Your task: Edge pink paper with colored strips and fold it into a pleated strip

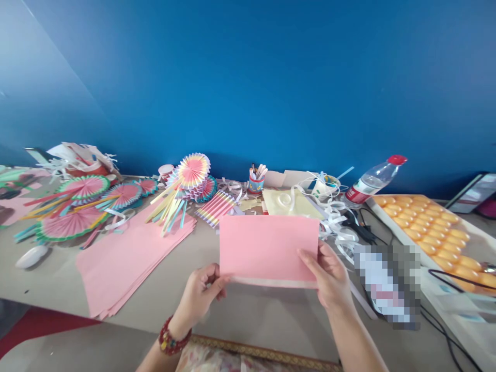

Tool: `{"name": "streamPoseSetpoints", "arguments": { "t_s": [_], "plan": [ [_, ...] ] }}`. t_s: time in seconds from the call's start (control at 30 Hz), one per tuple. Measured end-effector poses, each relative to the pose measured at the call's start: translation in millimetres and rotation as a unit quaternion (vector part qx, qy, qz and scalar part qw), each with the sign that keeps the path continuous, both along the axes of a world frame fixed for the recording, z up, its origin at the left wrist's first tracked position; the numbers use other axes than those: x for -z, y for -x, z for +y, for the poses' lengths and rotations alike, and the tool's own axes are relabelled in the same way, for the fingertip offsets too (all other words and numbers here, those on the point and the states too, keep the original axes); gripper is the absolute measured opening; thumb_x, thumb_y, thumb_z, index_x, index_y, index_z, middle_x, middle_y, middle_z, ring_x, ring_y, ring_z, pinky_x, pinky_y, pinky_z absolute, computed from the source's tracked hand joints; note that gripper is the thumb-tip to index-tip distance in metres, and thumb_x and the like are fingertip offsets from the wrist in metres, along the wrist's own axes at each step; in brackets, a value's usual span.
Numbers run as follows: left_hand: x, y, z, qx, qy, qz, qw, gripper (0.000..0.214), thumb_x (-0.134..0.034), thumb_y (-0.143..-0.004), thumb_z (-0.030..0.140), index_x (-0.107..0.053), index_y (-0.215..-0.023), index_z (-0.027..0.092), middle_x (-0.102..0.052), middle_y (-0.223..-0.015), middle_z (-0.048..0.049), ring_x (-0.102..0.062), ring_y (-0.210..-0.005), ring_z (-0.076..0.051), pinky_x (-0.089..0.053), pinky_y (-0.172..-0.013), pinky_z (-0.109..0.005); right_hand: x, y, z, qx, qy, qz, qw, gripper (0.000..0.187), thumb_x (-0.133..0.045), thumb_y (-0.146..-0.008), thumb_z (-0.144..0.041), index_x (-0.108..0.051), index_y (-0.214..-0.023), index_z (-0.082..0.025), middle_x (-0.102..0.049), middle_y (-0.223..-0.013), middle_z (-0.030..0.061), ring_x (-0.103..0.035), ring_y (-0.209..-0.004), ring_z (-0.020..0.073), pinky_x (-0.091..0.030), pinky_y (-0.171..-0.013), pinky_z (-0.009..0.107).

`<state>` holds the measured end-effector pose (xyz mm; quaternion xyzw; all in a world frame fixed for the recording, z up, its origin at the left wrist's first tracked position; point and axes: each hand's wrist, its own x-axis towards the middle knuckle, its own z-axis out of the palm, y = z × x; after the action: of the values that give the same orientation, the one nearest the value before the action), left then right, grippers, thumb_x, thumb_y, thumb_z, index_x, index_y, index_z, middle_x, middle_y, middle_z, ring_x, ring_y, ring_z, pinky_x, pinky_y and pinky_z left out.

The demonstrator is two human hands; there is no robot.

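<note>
A sheet of pink paper (pixel 267 248) is held up in front of me above the table, with a pale strip along its lower edge. My left hand (pixel 207 289) pinches its lower left corner between thumb and fingers; a red bead bracelet circles that wrist. On the opposite side, my right hand (pixel 329 274) grips the right edge, thumb on the near face and fingers behind. Left of the sheet lies a stack of pink paper (pixel 135 258). Just behind it is a pleated strip of pink, yellow and purple paper (pixel 219 207).
Pleated paper fans (pixel 73 222) cover the left side. Behind are a pen cup (pixel 256 181), yellow paper (pixel 290 202) and curled white strips (pixel 335 219). At right stand a plastic bottle (pixel 374 181), a tray of orange domes (pixel 430 232) and cables. A blue wall (pixel 248 77) rises behind.
</note>
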<state>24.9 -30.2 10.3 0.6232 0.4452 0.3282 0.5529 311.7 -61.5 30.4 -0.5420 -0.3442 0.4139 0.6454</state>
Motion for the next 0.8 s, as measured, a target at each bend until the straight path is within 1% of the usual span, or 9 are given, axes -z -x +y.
{"name": "streamPoseSetpoints", "arguments": {
  "t_s": [0.1,0.17,0.3,0.4,0.47,0.6,0.67,0.73,0.8],
  "plan": [
    [3.0,1,0,-0.011,0.037,-0.043,0.998,0.037,-0.063,-0.086,0.049,-0.06,-0.072,0.016,-0.066,-0.06,-0.0035,-0.058,-0.051,-0.013,-0.045,-0.052,-0.022,-0.5,0,-3,-0.007,-0.002,0.008,1.0,0.042,-0.079,-0.075,-0.038,-0.064,-0.112,-0.025,-0.073,-0.105,0.0063,-0.07,-0.088,0.024,-0.057,-0.079,0.035],
    [0.4,3,0,-0.021,0.032,-0.057,0.998,0.037,-0.064,-0.086,0.049,-0.061,-0.072,0.015,-0.066,-0.062,-0.0042,-0.058,-0.053,-0.014,-0.045,-0.053,-0.022,-1.2,1,-5,-0.005,0.001,0.007,1.0,0.042,-0.079,-0.075,-0.039,-0.064,-0.111,-0.024,-0.073,-0.106,0.0069,-0.07,-0.088,0.0246,-0.058,-0.079,0.036],
    [-14.8,8,-4,0.013,0.022,-0.073,0.997,0.036,-0.057,-0.091,0.047,-0.063,-0.076,0.015,-0.067,-0.068,-0.0064,-0.06,-0.06,-0.015,-0.047,-0.06,-0.024,-2.3,4,-5,0.019,0.011,-0.003,1.0,0.043,-0.08,-0.072,-0.042,-0.066,-0.108,-0.022,-0.073,-0.104,0.0075,-0.07,-0.087,0.0252,-0.058,-0.076,0.034],
    [-23.4,14,-7,0.036,0.014,-0.082,0.996,0.036,-0.055,-0.093,0.045,-0.062,-0.075,0.015,-0.066,-0.069,-0.0065,-0.059,-0.063,-0.015,-0.046,-0.062,-0.025,-2.7,8,-4,0.011,0.024,-0.005,1.0,0.043,-0.08,-0.071,-0.043,-0.066,-0.106,-0.022,-0.074,-0.101,0.0071,-0.07,-0.086,0.0253,-0.058,-0.074,0.034],
    [-23.8,17,-8,0.032,0.017,-0.089,0.995,0.035,-0.057,-0.092,0.045,-0.06,-0.073,0.016,-0.064,-0.064,-0.0046,-0.056,-0.06,-0.014,-0.044,-0.06,-0.024,-2.3,10,-3,-0.007,0.029,-0.004,1.0,0.044,-0.08,-0.072,-0.043,-0.065,-0.107,-0.022,-0.074,-0.1,0.0072,-0.07,-0.087,0.0254,-0.058,-0.075,0.035],
    [-16.1,23,-11,0.002,0.049,-0.101,0.994,0.036,-0.064,-0.087,0.046,-0.056,-0.07,0.016,-0.059,-0.057,-0.0012,-0.05,-0.053,-0.011,-0.039,-0.055,-0.022,6.0,10,-3,-0.051,0.031,-0.034,0.998,0.045,-0.077,-0.075,-0.045,-0.062,-0.111,-0.022,-0.073,-0.104,0.008,-0.069,-0.092,0.0262,-0.057,-0.077,0.035],
    [-11.7,25,-12,-0.005,0.069,-0.112,0.991,0.038,-0.066,-0.085,0.049,-0.054,-0.069,0.017,-0.059,-0.055,-0.0013,-0.049,-0.051,-0.011,-0.038,-0.053,-0.022,14.8,7,-5,-0.08,0.026,-0.09,0.992,0.049,-0.074,-0.077,-0.047,-0.06,-0.116,-0.022,-0.073,-0.104,0.0084,-0.069,-0.093,0.0262,-0.057,-0.077,0.035],
    [-8.2,26,-15,-0.003,0.089,-0.127,0.988,0.039,-0.068,-0.083,0.05,-0.053,-0.069,0.017,-0.06,-0.054,-0.0015,-0.049,-0.049,-0.011,-0.037,-0.052,-0.022,23.8,4,-7,-0.082,0.022,-0.204,0.975,0.056,-0.071,-0.079,-0.048,-0.055,-0.127,-0.022,-0.072,-0.102,0.0085,-0.069,-0.087,0.0252,-0.058,-0.074,0.036],
    [-5.7,27,-17,0.008,0.103,-0.137,0.985,0.038,-0.068,-0.083,0.049,-0.054,-0.069,0.017,-0.061,-0.055,-0.0022,-0.05,-0.049,-0.011,-0.038,-0.053,-0.022,28.4,2,-10,-0.033,0.016,-0.362,0.932,0.062,-0.069,-0.08,-0.047,-0.051,-0.134,-0.023,-0.069,-0.109,0.0107,-0.068,-0.087,0.0265,-0.057,-0.074,0.04]
  ]
}}
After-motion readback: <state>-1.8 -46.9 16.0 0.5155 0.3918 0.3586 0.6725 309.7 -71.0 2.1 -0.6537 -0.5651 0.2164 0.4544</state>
